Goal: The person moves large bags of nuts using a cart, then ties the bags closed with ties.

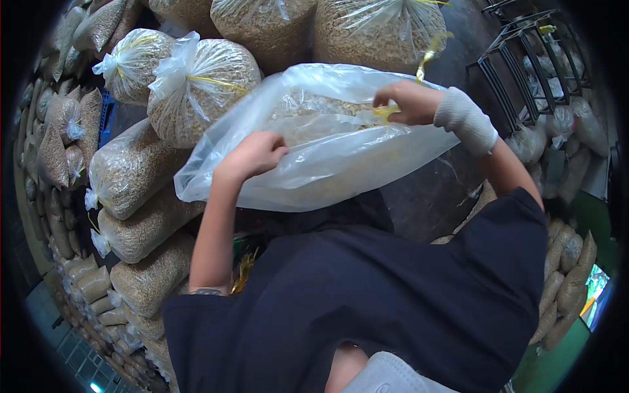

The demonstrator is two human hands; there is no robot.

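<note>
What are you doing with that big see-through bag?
A person is holding a big clear plastic bag with both hands. The left hand grips the bag's near edge, and the right hand, with a white wrist wrap, pinches the far edge along with a yellow tie strip. The bag has some grain inside. All around are tied bags of grain, stacked in piles.

Navy tee [393,295], seemingly white wristband [465,121]
</note>
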